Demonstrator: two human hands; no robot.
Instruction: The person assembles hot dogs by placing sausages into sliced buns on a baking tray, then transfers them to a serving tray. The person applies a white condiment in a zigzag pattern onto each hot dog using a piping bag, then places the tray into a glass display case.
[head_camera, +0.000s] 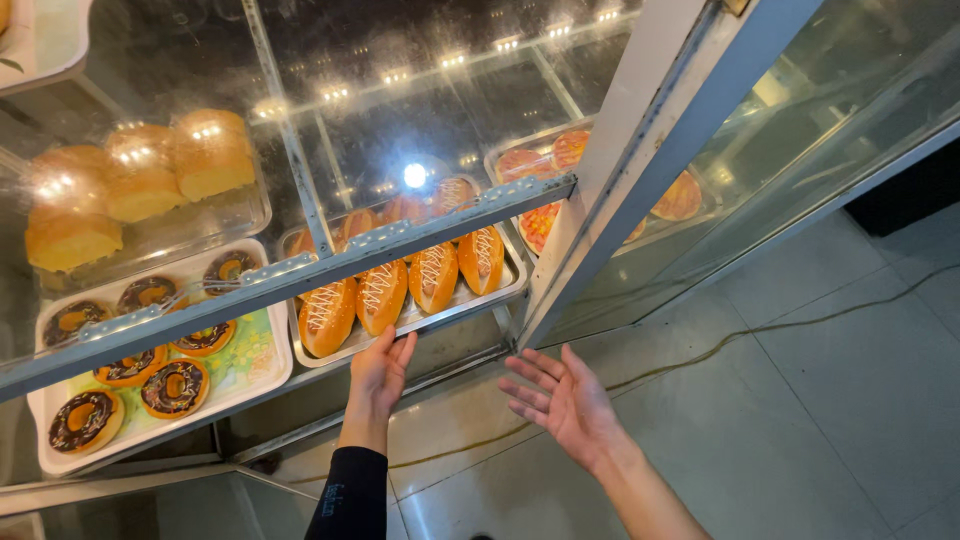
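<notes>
Metal tray (440, 312) of soft long buns (381, 296) is sat on the lower shelf | front edge is touched by left hand (378, 375), fingers apart | right hand (562, 400) is spread open, nothing held | tray judged stiff, slippery; best held by both side edges.

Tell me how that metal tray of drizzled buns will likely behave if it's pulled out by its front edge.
The metal tray looks thin and rigid, so it probably slides easily. The buns lie loose and may shift. With only the left hand under its edge, it could tip forward.
</notes>
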